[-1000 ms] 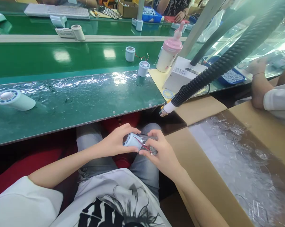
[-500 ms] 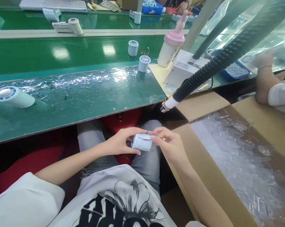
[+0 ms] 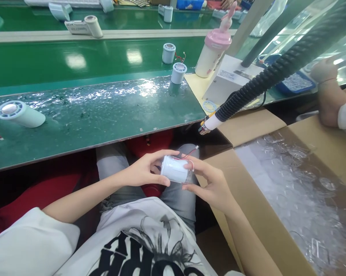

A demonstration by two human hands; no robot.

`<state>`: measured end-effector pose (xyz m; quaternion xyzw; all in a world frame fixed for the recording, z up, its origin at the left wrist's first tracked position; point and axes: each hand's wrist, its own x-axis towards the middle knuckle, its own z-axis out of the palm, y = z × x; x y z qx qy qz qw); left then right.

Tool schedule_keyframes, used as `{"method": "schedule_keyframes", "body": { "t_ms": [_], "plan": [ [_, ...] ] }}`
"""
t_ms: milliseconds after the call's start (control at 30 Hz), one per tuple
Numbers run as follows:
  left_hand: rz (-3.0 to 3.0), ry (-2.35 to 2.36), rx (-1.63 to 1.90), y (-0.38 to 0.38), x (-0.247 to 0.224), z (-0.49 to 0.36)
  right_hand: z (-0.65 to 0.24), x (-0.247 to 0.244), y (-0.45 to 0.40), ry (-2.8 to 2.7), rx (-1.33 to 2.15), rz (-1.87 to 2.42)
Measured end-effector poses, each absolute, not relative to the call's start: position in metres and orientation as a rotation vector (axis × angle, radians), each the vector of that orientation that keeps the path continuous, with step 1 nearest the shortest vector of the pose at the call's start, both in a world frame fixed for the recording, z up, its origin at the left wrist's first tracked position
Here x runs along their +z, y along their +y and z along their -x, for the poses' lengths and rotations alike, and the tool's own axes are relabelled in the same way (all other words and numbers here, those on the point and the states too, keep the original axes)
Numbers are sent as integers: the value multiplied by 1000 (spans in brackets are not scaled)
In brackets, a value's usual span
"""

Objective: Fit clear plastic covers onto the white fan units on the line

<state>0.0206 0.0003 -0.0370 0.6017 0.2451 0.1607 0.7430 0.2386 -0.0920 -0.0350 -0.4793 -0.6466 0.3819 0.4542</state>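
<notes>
Above my lap, a light-blue cylindrical housing (image 3: 175, 170) lies on its side between my two hands, with what looks like a clear plastic cover around its right end. My left hand (image 3: 150, 168) grips its left end, thumb below and fingers over the top. Around the right end, the fingers and thumb of my right hand (image 3: 209, 180) close on the housing and the clear plastic. A thin red and dark wire (image 3: 190, 152) with a small white connector sticks up from behind the housing, near my right fingers.
Similar blue housings (image 3: 179, 73) stand or lie on the green bench (image 3: 104, 119). A black flexible hose (image 3: 247, 90) with a metal tip hangs at right, by a white box (image 3: 228, 78) and pink-lidded cup (image 3: 214, 48). A cardboard carton (image 3: 227, 165) holds clear plastic parts. Another person's arm (image 3: 326, 88) is far right.
The housing has turned, and the wire with its connector now points up. My right thumb has moved from the near side to below the housing. The camera view has shifted slightly.
</notes>
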Motion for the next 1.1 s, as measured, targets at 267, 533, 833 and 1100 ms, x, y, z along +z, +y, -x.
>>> {"method": "schedule_keyframes", "body": {
  "t_ms": [267,533,833,1100],
  "plan": [
    [-1471,467,412,-2,-31,-18,-238,-29,-93,-1407,1235,1226],
    [-1638,434,417,1,-30,-14,-237,-26,-92,-1254,1414,1204],
    [-1730,432,442,1,-30,-13,-234,-26,-91,-1068,1593,1213],
    [-1759,412,458,2,-32,-10,-228,-25,-86,-918,1694,1224]
  ]
}}
